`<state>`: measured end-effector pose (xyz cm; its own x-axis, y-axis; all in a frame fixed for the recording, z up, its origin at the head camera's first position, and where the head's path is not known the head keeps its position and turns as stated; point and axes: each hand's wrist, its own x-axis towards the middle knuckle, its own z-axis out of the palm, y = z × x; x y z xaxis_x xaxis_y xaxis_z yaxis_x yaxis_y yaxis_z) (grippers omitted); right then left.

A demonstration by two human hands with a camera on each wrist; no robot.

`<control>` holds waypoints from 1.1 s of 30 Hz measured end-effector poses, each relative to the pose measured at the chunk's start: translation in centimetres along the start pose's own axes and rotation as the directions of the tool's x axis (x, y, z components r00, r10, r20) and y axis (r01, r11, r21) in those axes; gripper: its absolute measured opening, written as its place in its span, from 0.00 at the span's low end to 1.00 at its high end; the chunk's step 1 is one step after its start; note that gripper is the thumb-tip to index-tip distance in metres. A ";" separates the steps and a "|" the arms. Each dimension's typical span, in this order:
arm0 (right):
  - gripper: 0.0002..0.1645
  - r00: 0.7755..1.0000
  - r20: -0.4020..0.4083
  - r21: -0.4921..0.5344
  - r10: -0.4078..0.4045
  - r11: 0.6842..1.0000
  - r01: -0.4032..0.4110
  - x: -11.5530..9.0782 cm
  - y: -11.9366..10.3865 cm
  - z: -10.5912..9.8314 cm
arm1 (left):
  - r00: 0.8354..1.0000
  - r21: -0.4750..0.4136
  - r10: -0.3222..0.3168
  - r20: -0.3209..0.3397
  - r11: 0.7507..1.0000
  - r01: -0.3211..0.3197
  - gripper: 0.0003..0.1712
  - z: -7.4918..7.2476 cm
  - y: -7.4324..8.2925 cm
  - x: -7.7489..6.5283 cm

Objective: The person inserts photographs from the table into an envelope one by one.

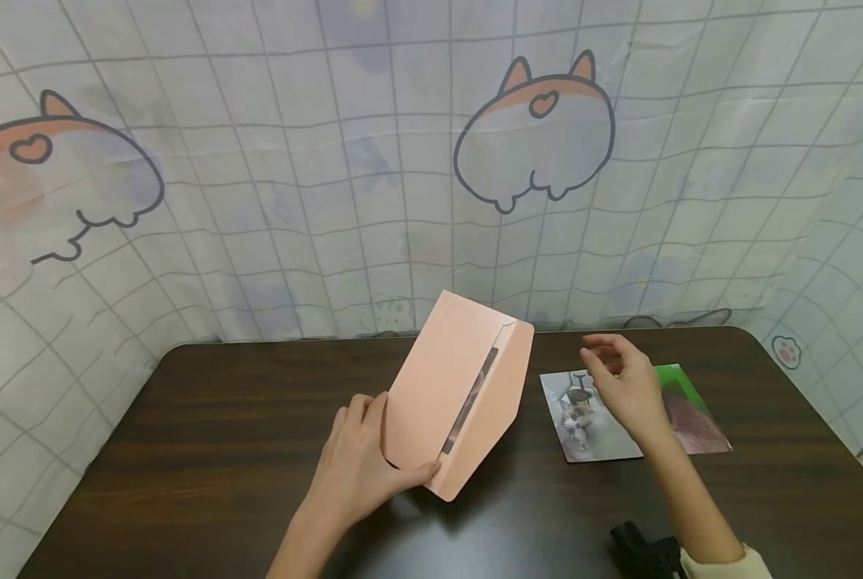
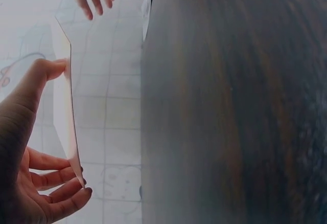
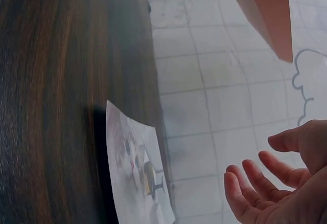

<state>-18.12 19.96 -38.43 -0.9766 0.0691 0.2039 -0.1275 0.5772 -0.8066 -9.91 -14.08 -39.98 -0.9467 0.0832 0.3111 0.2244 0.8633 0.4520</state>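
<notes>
Peach-coloured paper forms the envelope [image 1: 431, 378], which is held at a slant above the middle of the table [image 1: 207, 458], its far end leaning right and a shadow cast below it. Its near left part is gripped by the left hand [image 1: 355, 462]: the thumb is laid over the near end, close to the slit, and the other fingers are set along the left edge. In the slit on the right side a dark grey strip [image 1: 470, 400] is shown; whether this is something inside or merely the interior cannot be told.

By the right hand [image 1: 630, 394] nothing is held; its fingers are loosely bent, with the fingertips free. It is poised to the right of the envelope, over a grey picture [image 1: 563, 426] and a green and brown picture [image 1: 702, 422]; whether these are joined is hidden by the hand and forearm.

For good handling, the envelope is probably best steadied by its edges, with the thumb set clear of the slit so that it is not pressed closed. Too firm a squeeze could crease the paper. If a picture is to be lifted, the grey one's bowed edge, seen in the right wrist view, would likely be most easily pinched.
</notes>
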 end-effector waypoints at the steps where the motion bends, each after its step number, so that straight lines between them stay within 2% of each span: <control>1: 0.19 1.000 -0.001 -0.005 0.001 1.000 -0.001 0.1 0.1 -0.1 | 1.000 -0.002 -0.003 0.000 1.000 0.003 0.56 0.0 0.0 0.0; 9: 0.20 0.999 -0.012 -0.024 0.036 0.999 -0.036 0.4 0.9 -0.3 | 1.000 -0.012 -0.003 0.005 1.000 0.003 0.55 0.2 -0.2 -0.1; 16: 0.21 1.000 -0.011 -0.046 0.019 0.999 -0.019 0.5 1.6 -0.7 | 1.000 -0.005 -0.011 0.004 1.000 0.011 0.56 0.1 -0.3 0.0; 33: 0.23 0.998 0.011 -0.087 0.058 0.995 -0.057 0.9 3.1 -0.9 | 1.000 -0.004 -0.017 0.024 1.000 0.017 0.56 -0.1 -0.1 0.0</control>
<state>-19.21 22.56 -40.23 -0.9842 0.0934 0.1506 -0.0562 0.6412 -0.7653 -9.95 -14.21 -39.96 -0.9558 0.0801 0.2830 0.2088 0.8625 0.4610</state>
